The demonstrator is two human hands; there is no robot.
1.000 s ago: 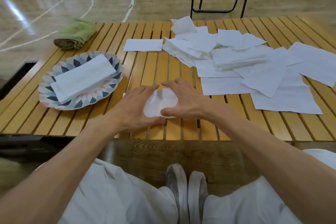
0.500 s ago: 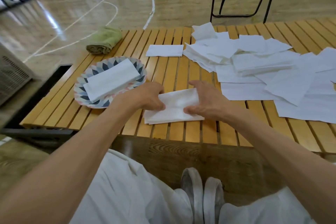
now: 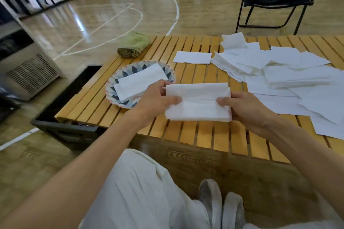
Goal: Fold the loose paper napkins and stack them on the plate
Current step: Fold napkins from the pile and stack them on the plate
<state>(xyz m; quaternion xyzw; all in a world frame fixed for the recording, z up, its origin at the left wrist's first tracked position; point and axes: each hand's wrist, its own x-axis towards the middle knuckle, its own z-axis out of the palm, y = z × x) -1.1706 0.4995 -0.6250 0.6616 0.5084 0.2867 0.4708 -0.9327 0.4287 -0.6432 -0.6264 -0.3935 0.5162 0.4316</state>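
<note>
A folded white napkin [image 3: 198, 101] is held above the slatted wooden table [image 3: 195, 132], just right of the patterned plate [image 3: 130, 69]. My left hand [image 3: 154, 102] pinches its left edge and my right hand [image 3: 243, 108] pinches its right edge, thumbs on top. A stack of folded napkins [image 3: 138, 83] lies on the plate, partly behind my left hand. A heap of loose white napkins [image 3: 290, 83] covers the right side of the table. One folded napkin [image 3: 192, 57] lies alone further back.
A rolled green towel [image 3: 134, 46] sits at the table's far left corner. A dark crate [image 3: 72, 106] stands on the floor against the table's left side, with a grey vented unit [image 3: 28, 72] beyond it. A black folding chair [image 3: 279, 0] stands behind the table.
Both hands have lifted the folded napkin off the table and carried it toward the plate. The view has swung to the left.
</note>
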